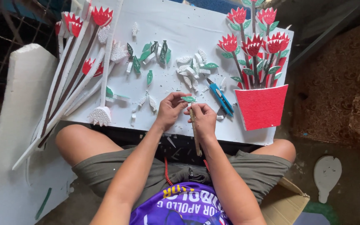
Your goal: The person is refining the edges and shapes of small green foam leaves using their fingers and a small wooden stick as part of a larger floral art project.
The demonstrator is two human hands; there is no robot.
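Left hand [169, 109] pinches a small green foam leaf [188, 99] over the white foam board [180, 29]; right hand [204, 118] grips a thin wooden stick [194, 133] at it. This looks like painting the leaf; next comes a steady stroke. A blue utility knife [221, 96] lies just right, red foam flower pot [261, 106] beyond.

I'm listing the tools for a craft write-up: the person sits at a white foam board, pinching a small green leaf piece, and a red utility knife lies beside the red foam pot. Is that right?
Not quite: the head view shows the utility knife is blue, not red. The rest holds: it lies beside the red foam pot on the white foam board, and the left hand pinches the small green leaf piece.
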